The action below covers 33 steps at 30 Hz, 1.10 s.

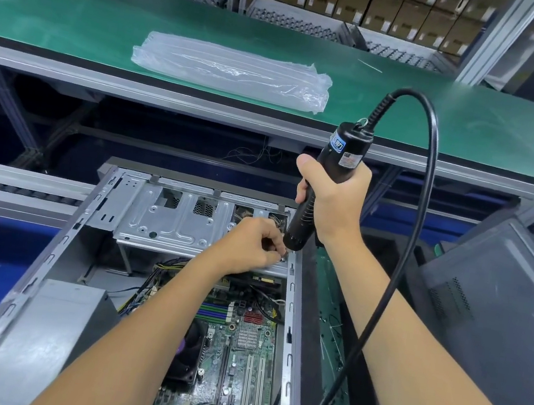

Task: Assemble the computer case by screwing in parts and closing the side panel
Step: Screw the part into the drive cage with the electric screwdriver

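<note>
Driving a screw into the drive cage point(166, 218) looks like the step in hand, at the cage's right edge, just above the middle of the frame. The case point(87, 238) lies open on its side, filling the lower left and centre, with the board point(236, 353) exposed below the cage. No side panel is on it yet, so closing up comes later.

The right hand point(332, 198) is wrapped around the driver point(327, 183), which tilts down and left with its tip at the cage corner. The left hand point(248, 246) has its fingertips pinched together right at that tip (probably steadying a screw, though the screw itself is too small to make out).

To do this well, I judge 3 things matter:
1. Bring the driver closer to square with the hole before triggering; at a tilt the bit may slip out or cross-thread.
2. Pull the left fingertips away once the thread bites.
3. Keep the cord point(423, 191), looping from upper right down to the lower centre, off the board.

A slip here could send the bit toward the board.
</note>
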### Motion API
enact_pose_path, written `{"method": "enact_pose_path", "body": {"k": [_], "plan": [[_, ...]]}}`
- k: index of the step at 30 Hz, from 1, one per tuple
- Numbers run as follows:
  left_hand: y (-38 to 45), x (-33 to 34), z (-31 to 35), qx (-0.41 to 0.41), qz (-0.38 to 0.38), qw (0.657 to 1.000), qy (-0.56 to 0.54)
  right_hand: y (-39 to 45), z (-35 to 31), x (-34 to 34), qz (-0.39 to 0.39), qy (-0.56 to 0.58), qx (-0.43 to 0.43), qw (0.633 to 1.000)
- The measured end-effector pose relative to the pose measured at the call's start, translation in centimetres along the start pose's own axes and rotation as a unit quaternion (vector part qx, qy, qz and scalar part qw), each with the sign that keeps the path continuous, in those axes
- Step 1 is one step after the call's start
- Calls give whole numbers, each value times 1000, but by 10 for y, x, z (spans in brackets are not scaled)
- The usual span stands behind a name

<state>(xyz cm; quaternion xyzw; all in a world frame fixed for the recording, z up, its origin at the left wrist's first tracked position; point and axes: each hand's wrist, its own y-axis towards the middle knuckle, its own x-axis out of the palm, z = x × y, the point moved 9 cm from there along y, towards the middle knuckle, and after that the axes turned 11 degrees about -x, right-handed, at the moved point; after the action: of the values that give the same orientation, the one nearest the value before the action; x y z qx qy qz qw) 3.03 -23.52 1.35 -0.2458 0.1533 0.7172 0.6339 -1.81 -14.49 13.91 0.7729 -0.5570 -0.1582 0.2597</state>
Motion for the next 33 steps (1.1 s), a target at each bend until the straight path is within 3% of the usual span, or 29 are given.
{"method": "enact_pose_path", "body": {"k": [27,33], "plan": [[1,3,2,25,-2,1000,-10,-6,-7,10,-43,10,-10,999],[4,4,-4,18,-1,1000,-3,8,-26,-1,-22,14,-37,999]]}}
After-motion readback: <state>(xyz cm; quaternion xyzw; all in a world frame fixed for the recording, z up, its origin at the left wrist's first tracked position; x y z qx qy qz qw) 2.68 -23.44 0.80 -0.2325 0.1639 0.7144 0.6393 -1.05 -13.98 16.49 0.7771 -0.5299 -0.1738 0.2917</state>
